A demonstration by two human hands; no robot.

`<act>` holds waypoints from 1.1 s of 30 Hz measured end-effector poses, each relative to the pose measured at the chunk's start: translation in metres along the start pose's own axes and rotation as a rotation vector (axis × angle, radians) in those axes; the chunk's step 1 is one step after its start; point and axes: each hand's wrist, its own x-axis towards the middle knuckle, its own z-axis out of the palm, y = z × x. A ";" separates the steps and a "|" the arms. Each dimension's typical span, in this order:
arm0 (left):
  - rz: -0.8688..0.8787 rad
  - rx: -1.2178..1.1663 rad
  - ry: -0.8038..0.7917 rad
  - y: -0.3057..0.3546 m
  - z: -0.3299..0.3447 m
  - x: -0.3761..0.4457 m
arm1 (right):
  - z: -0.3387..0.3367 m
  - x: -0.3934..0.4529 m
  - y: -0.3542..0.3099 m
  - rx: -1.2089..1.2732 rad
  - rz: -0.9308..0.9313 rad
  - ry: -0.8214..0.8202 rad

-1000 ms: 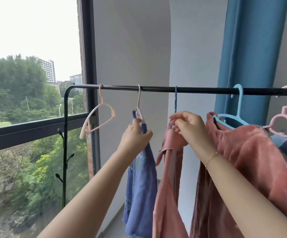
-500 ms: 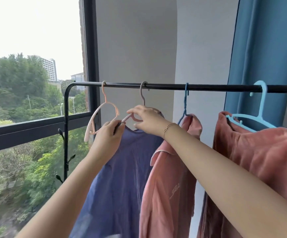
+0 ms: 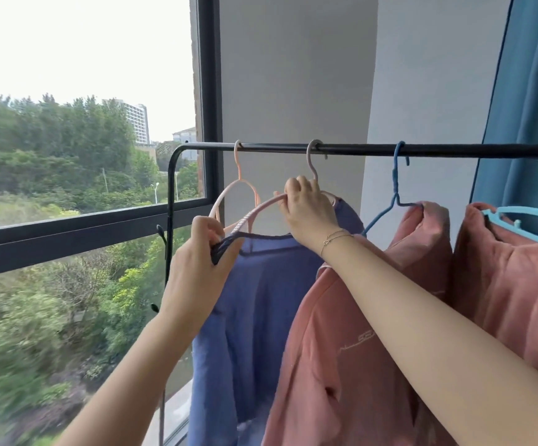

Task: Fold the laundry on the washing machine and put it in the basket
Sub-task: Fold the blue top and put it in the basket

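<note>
the window (image 3: pixel 84 156) fills the space beyond and to the left of the left hand, its dark frame (image 3: pixel 209 101) standing upright behind both hands, with trees and a tall building outside. a blue curtain (image 3: pixel 528 91) hangs far to the right of the right hand. a black rail (image 3: pixel 357 149) runs level above both hands and bends down into a post just beyond the left hand. under the right forearm hangs a pink top (image 3: pixel 351 333) on a thin blue hanger (image 3: pixel 396 188), and further right a second pink garment (image 3: pixel 512 284) sits on a light blue hanger (image 3: pixel 518 220). the blue shirt (image 3: pixel 261 317), the laundry being handled, hangs below and between the two hands, its dark neckline stretched from one hand to the other; it is still on the rail, on a pale striped hanger (image 3: pixel 261 210) whose hook goes over the rail right above the right hand. an empty pink hanger (image 3: pixel 238 188) hangs just behind the left hand. the left hand (image 3: pixel 196 268) has its fingers curled, pinching the dark collar edge of the blue shirt at the end of the striped hanger's arm. the right hand (image 3: pixel 309 214) is curled around the top of that hanger just under its hook, fingers pressed together, with a thin bracelet (image 3: pixel 336 239) at the wrist.
</note>
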 end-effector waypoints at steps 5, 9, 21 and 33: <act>-0.014 0.068 -0.087 -0.012 -0.010 -0.015 | 0.005 0.000 -0.005 0.022 0.052 -0.037; -0.107 0.028 -0.100 -0.015 -0.014 -0.023 | 0.008 -0.003 -0.009 0.151 0.108 -0.034; -0.196 -0.320 -0.414 -0.012 0.024 -0.053 | -0.003 -0.008 -0.016 0.476 0.303 0.035; -0.637 -0.894 -0.270 -0.010 0.046 -0.039 | -0.017 -0.057 -0.010 1.152 0.743 -0.126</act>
